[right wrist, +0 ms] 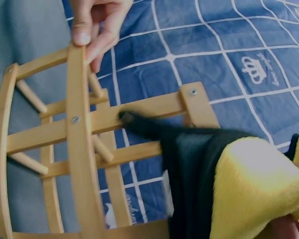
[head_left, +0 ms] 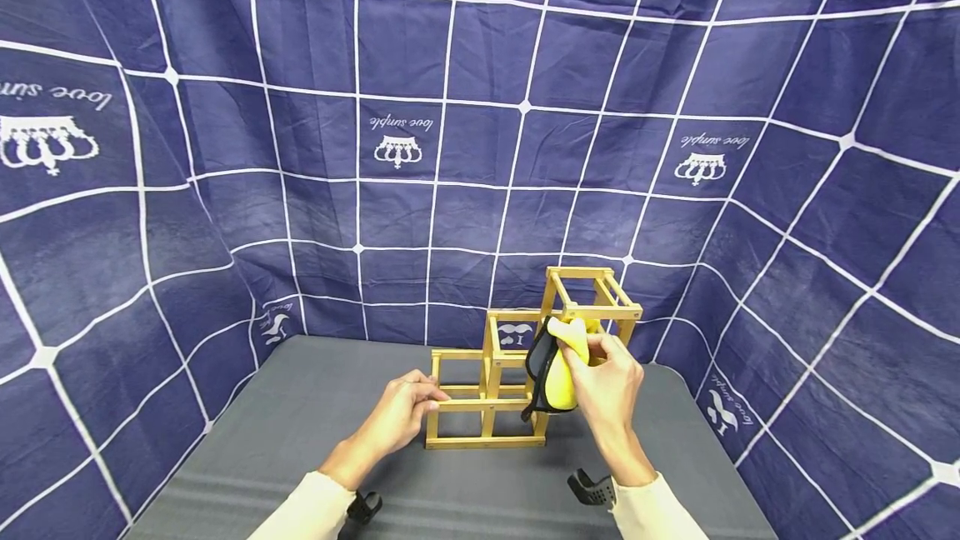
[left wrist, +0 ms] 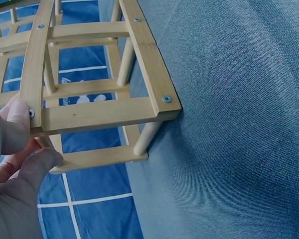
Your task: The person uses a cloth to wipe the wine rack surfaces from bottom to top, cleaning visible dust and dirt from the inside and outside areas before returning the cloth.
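A stepped wooden rack (head_left: 487, 442) of slats and round rods stands on the grey surface. My left hand (head_left: 408, 407) pinches the near corner of its low end; in the left wrist view, thumb and fingers (left wrist: 21, 122) are on either side of the rail. My right hand (head_left: 611, 377) grips a soft yellow plush item with black trim (head_left: 561, 382) in front of the rack's taller part. In the right wrist view, the black edge and a rounded black tab of the yellow item (right wrist: 259, 184) overlap the slats. Its exact kind cannot be told.
Behind the rack hangs a blue cloth (head_left: 480, 148) with white grid lines, which also encloses both sides. The grey surface (head_left: 300, 407) extends around the rack. Black wrist straps (head_left: 590, 487) are near both sleeves.
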{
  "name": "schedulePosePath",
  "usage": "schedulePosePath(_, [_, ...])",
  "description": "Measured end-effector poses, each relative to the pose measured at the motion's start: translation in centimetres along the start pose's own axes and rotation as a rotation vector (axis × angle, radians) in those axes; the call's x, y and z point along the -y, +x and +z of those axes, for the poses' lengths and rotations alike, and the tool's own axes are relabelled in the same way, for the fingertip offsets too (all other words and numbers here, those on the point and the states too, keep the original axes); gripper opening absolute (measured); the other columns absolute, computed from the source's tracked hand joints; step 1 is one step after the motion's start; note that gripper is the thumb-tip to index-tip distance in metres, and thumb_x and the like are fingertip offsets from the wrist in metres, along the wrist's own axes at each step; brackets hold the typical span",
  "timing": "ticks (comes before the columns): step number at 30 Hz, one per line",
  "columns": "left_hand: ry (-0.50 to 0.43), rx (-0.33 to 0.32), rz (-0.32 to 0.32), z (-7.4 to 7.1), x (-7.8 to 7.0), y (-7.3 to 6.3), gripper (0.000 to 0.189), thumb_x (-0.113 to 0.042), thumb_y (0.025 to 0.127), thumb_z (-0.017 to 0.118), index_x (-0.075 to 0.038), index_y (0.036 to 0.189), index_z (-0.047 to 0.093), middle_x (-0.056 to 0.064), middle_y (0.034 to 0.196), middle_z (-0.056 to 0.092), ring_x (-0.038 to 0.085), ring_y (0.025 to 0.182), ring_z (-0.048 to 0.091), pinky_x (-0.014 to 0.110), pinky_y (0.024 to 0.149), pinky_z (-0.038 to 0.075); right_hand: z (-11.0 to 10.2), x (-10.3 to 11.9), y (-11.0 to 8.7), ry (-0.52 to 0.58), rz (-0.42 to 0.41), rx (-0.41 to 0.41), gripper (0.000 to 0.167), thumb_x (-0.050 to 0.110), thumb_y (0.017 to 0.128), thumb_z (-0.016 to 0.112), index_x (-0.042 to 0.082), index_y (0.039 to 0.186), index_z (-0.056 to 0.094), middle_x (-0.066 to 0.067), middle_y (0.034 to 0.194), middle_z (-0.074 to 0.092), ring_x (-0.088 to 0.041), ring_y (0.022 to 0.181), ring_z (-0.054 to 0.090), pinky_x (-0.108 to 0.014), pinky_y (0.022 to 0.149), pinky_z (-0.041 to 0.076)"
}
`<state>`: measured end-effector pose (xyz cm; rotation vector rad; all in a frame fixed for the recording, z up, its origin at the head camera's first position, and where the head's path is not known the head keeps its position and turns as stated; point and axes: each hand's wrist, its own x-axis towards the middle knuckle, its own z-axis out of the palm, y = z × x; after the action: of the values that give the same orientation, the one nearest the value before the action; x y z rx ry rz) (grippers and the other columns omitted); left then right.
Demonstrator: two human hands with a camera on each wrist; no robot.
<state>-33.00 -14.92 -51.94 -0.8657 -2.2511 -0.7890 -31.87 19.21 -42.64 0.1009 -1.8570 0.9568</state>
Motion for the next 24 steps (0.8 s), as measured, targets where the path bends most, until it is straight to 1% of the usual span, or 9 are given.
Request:
schedulePosePath(3, [-0.004, -0.013, -0.009, 0.1, -0.2, -0.1, 0.020, 0.007, 0.092, 0.088, -0.011, 0.100, 0.089, 0.006, 0.100, 0.080, 0.038, 0.112, 0.086, 0.052, 0.098, 0.072, 0.2, 0.3, 0.3, 0.037, 0.004, -0.022, 0.026, 0.012, 0.080, 0.107, 0.004, 0.093, 0.085, -0.012, 0.088, 0.084, -0.032, 0.077, 0.081, -0.021, 0.075, 0.053])
schedulePosePath(6, [-0.011, -0.018, -0.030, 0.1, -0.5, -0.2, 0.023, 0.010, 0.092, 0.087, -0.012, 0.099, 0.087, 0.006, 0.098, 0.078, 0.040, 0.113, 0.087, 0.050, 0.097, 0.072, -0.1, 0.2, 0.2, 0.038, 0.004, -0.036, 0.026, 0.010, 0.080, 0.106, 0.004, 0.094, 0.085, -0.010, 0.089, 0.084, -0.027, 0.077, 0.080, -0.020, 0.076, 0.053])
schedulePosePath(9, [-0.004, -0.013, -0.045, 0.0, -0.7, -0.2, 0.023, 0.009, 0.093, 0.087, -0.013, 0.099, 0.087, 0.005, 0.099, 0.078, 0.040, 0.114, 0.087, 0.050, 0.099, 0.072, -1.0, -0.2, -0.1, 0.037, 0.003, -0.044, 0.025, 0.010, 0.081, 0.106, 0.005, 0.095, 0.086, -0.009, 0.090, 0.084, -0.013, 0.079, 0.077, -0.021, 0.076, 0.054])
schedulePosePath(13, [0.004, -0.006, -0.051, 0.0, -0.7, -0.2, 0.021, 0.007, 0.095, 0.086, -0.013, 0.101, 0.087, 0.006, 0.102, 0.079, 0.040, 0.116, 0.086, 0.051, 0.100, 0.072, -2.9, -1.0, -0.1, 0.037, -0.015, -0.087, 0.023, 0.012, 0.083, 0.106, 0.006, 0.096, 0.087, -0.009, 0.089, 0.084, 0.013, 0.083, 0.066, -0.010, 0.075, 0.050])
schedulePosePath(16, [0.007, -0.001, -0.060, 0.0, -0.8, -0.3, 0.020, 0.006, 0.095, 0.086, -0.013, 0.101, 0.087, 0.007, 0.102, 0.079, 0.041, 0.117, 0.086, 0.052, 0.100, 0.071, -4.4, -1.8, 0.1, 0.041, -0.006, -0.150, 0.023, 0.009, 0.082, 0.105, 0.004, 0.096, 0.087, -0.012, 0.089, 0.083, 0.024, 0.082, 0.061, 0.000, 0.073, 0.047])
schedulePosePath(17, [0.006, 0.000, -0.060, 0.0, -0.8, -0.3, 0.020, 0.006, 0.095, 0.086, -0.013, 0.101, 0.087, 0.007, 0.102, 0.079, 0.042, 0.117, 0.086, 0.052, 0.100, 0.071, -4.8, -2.1, 0.2, 0.040, -0.002, -0.174, 0.023, 0.007, 0.082, 0.105, 0.002, 0.096, 0.086, -0.015, 0.090, 0.083, 0.025, 0.081, 0.060, 0.001, 0.078, 0.045])
schedulePosePath(21, [0.010, -0.002, -0.051, 0.0, -0.8, -0.3, 0.021, 0.008, 0.094, 0.086, -0.012, 0.101, 0.087, 0.007, 0.102, 0.078, 0.042, 0.117, 0.086, 0.052, 0.101, 0.071, -6.2, -3.2, 0.7, 0.047, 0.029, -0.257, 0.024, 0.001, 0.082, 0.102, -0.005, 0.097, 0.085, -0.018, 0.090, 0.080, 0.025, 0.081, 0.060, 0.006, 0.077, 0.044])
schedulePosePath(23, [0.010, -0.003, -0.040, -0.1, -0.7, -0.3, 0.021, 0.008, 0.094, 0.085, -0.011, 0.101, 0.087, 0.007, 0.101, 0.078, 0.042, 0.116, 0.086, 0.052, 0.102, 0.071, -6.7, -3.5, 1.1, 0.045, 0.040, -0.291, 0.024, -0.001, 0.082, 0.101, -0.008, 0.099, 0.084, -0.013, 0.089, 0.077, 0.023, 0.081, 0.060, 0.006, 0.078, 0.044])
schedulePosePath(24, [0.012, -0.003, -0.036, -0.1, -0.7, -0.3, 0.021, 0.009, 0.094, 0.085, -0.011, 0.101, 0.087, 0.007, 0.101, 0.078, 0.042, 0.116, 0.086, 0.052, 0.101, 0.071, -6.9, -3.6, 1.4, 0.044, 0.043, -0.302, 0.024, 0.000, 0.083, 0.100, -0.008, 0.099, 0.084, -0.008, 0.088, 0.075, 0.022, 0.082, 0.060, 0.005, 0.071, 0.047])
